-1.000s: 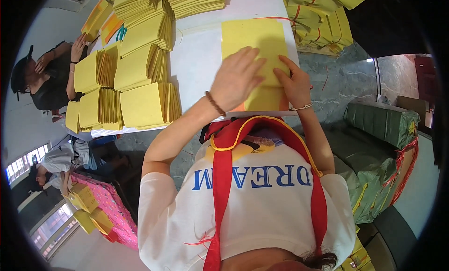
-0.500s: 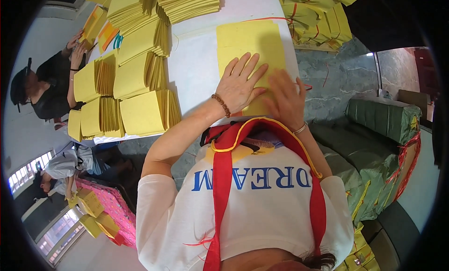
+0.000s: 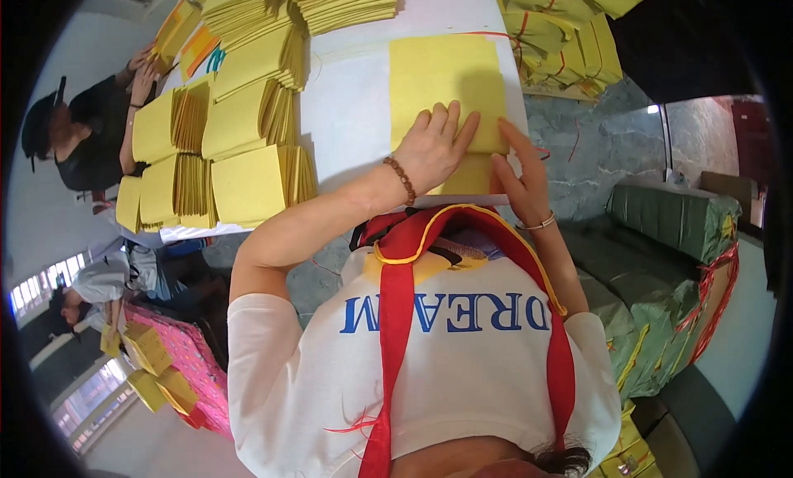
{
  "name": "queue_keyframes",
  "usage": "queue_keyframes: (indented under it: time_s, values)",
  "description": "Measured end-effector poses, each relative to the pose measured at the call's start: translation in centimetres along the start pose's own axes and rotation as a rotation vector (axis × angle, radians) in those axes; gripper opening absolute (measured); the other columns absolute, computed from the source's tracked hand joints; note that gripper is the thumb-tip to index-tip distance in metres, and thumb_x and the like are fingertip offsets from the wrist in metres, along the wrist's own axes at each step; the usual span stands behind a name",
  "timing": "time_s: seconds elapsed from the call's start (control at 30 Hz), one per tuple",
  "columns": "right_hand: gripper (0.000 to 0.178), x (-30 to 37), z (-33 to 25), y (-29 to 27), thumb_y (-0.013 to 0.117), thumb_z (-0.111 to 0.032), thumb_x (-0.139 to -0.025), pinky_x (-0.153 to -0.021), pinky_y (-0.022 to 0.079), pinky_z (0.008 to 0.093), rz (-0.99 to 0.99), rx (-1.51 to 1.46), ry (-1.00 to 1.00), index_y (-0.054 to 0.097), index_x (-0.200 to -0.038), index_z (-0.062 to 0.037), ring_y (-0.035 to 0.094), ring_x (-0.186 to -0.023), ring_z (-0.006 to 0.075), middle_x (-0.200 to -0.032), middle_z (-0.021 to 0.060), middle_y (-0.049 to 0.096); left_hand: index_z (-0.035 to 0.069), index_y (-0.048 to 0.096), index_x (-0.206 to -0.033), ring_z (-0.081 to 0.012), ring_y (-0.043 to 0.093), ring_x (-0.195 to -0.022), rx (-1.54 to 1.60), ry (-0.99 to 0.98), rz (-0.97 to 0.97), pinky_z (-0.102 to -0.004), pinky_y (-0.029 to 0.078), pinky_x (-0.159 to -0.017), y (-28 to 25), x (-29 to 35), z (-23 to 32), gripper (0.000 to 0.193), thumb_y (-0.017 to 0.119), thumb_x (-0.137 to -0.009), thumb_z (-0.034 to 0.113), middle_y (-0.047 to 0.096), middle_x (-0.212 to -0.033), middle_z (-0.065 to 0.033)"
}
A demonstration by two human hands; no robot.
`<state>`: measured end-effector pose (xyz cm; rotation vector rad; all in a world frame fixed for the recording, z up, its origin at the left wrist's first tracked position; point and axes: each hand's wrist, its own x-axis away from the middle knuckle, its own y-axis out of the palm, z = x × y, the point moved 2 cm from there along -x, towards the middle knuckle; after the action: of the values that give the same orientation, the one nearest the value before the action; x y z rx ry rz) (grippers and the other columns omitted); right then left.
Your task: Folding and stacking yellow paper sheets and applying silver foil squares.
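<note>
A yellow paper sheet [image 3: 446, 69] lies on the white tabletop in front of me, with a crosswise edge or fold beneath my hands and a shorter yellow part [image 3: 464, 177] nearest me. My left hand [image 3: 438, 150], wearing a beaded bracelet, rests on the sheet, fingers slightly bent and apart; its thumb is hidden. At the sheet's right edge is my right hand [image 3: 526, 179], its thumb and forefinger spread, fingertips touching or close to the paper. Neither hand visibly grasps anything.
Stacks of folded yellow paper [image 3: 252, 185] stand on the table's left. Tied yellow bundles [image 3: 557, 49] lie beyond its right edge. Green wrapped bales [image 3: 669, 222] are at the right. Two people work at the left, one handling yellow paper [image 3: 178, 30].
My left hand's flat, spread fingers have drawn in and bent on the sheet. My right hand has moved slightly right and down, toward the sheet's edge.
</note>
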<state>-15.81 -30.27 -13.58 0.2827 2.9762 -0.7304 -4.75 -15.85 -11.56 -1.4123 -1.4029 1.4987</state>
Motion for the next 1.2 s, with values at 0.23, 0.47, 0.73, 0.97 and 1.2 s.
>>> queue_keyframes:
  time_s: [0.23, 0.47, 0.73, 0.97, 1.2]
  values:
    - [0.057, -0.2, -1.3, 0.7, 0.058, -0.011, -0.083, -0.104, 0.027, 0.0373, 0.381, 0.055, -0.177, 0.034, -0.133, -0.0002, 0.038, -0.124, 0.0321, -0.136, 0.0179, 0.039, 0.004, 0.050, -0.120, -0.0251, 0.056, -0.089, 0.276, -0.283, 0.060, -0.0340, 0.046, -0.073, -2.0, 0.4, -1.4, 0.050, 0.057, -0.070, 0.011, 0.057, -0.110, -0.0105]
    - [0.055, -0.1, -0.5, 1.4, 0.060, -0.016, -0.081, -0.103, 0.023, 0.0462, 0.121, 0.432, -0.251, 0.041, -0.131, -0.0055, 0.036, -0.127, 0.0289, -0.135, 0.0123, 0.042, 0.007, 0.056, -0.116, -0.0256, 0.054, -0.100, 0.151, -0.349, 0.365, -0.0360, 0.042, -0.081, -9.8, 12.8, -8.0, 0.047, 0.052, -0.070, 0.005, 0.058, -0.117, -0.0085]
    - [0.040, -0.4, -0.3, 1.7, 0.059, -0.014, -0.081, -0.102, 0.024, 0.0458, 0.043, 0.512, -0.277, 0.054, -0.119, -0.0083, 0.036, -0.128, 0.0273, -0.133, 0.0076, 0.045, 0.016, 0.053, -0.122, -0.0210, 0.051, -0.105, -0.083, -0.481, -0.051, -0.0357, 0.039, -0.085, -8.7, 25.9, -11.4, 0.052, 0.050, -0.072, 0.001, 0.054, -0.122, -0.0011]
    - [0.037, -0.4, -0.4, 2.0, 0.058, -0.012, -0.081, -0.102, 0.029, 0.0404, 0.042, 0.478, -0.300, 0.054, -0.117, -0.0049, 0.036, -0.126, 0.0325, -0.131, 0.0121, 0.046, 0.016, 0.050, -0.124, -0.0219, 0.050, -0.107, -0.053, -0.518, -0.113, -0.0364, 0.038, -0.087, -7.3, 27.0, -12.0, 0.053, 0.049, -0.074, 0.001, 0.054, -0.122, -0.0023]
    - [0.037, -0.2, -0.1, 2.1, 0.058, -0.012, -0.082, -0.102, 0.029, 0.0409, 0.056, 0.467, -0.291, 0.054, -0.118, -0.0041, 0.035, -0.127, 0.0324, -0.132, 0.0124, 0.045, 0.017, 0.040, -0.131, -0.0277, 0.040, -0.117, 0.021, -0.561, -0.303, -0.0405, 0.033, -0.095, -4.4, 28.3, -10.3, 0.064, 0.052, -0.071, 0.000, 0.040, -0.134, -0.0063]
